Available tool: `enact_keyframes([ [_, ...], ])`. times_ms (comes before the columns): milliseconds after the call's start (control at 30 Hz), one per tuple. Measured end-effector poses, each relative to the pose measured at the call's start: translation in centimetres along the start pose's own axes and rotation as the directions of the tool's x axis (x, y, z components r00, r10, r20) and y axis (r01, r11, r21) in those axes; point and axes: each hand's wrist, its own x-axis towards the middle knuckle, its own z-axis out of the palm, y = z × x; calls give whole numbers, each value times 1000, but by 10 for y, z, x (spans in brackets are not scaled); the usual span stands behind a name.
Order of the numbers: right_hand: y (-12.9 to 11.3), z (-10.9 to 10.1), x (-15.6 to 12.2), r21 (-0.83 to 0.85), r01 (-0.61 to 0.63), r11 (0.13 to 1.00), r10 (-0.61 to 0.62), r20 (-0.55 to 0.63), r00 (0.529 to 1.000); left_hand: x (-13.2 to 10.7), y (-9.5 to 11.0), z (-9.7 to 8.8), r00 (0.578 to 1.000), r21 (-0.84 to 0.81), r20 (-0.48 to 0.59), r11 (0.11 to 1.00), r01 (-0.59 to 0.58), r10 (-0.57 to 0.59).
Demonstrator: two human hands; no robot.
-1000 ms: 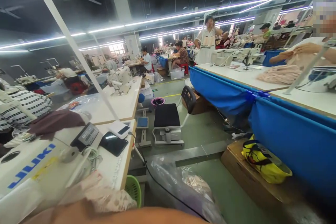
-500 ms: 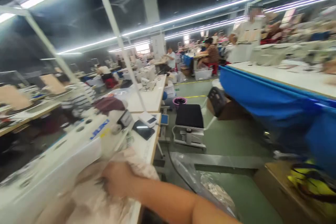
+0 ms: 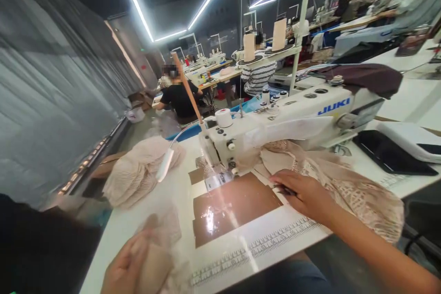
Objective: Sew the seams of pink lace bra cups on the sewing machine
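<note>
Left hand (image 3: 126, 262) now visible, grip curled round beige cloth (image 3: 156, 268), right grip (image 3: 306, 193) unclear, sewing machine (image 3: 253, 138) beyond

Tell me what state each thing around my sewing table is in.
Left hand: blurred, holding pale cloth
Right hand: fingers curled at the lace fabric's edge; grip unclear
Lace fabric: bunched
Beige fabric pile: heaped
Brown panel: flat, catching glare
Sewing machine: upright; running or not, unclear
Small lamp: appears lit
Overhead lights: lit
Maroon cloth: draped
Black device: flat, screen dark
</note>
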Motion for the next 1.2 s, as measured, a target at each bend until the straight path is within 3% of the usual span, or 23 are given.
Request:
enact_keyframes([
  [67,-17,13,17,35,48,998,-55,212,976,6,-2,10,994,-73,110,997,9,-1],
  [133,-28,27,39,2,41,999,-39,349,936,8,0,21,977,-92,202,994,-54,71],
  [267,-40,47,64,-44,47,998,-23,429,903,11,7,35,876,-112,438,979,-169,201],
  [367,-53,51,50,30,85,996,-89,482,872,14,8,37,792,-108,558,969,-224,246],
  [433,-64,47,29,193,73,979,-166,523,836,15,7,38,753,-119,599,960,-252,272],
  [533,-82,35,7,443,-153,883,-153,581,799,14,7,44,685,-173,660,950,-260,307],
  [633,-98,24,8,456,-274,847,-62,597,800,11,10,54,588,-224,749,952,-209,305],
  [733,-109,25,24,478,-250,842,-90,582,808,7,13,61,513,-238,806,956,-173,293],
  [867,-116,46,37,565,-206,799,-185,556,810,5,14,63,464,-275,831,951,-138,307],
  [1033,-124,68,45,701,-274,658,-250,547,799,4,13,64,435,-309,847,949,-63,305],
  [1200,-130,71,48,678,-283,678,-195,537,820,5,15,65,389,-351,857,935,-42,339],
])
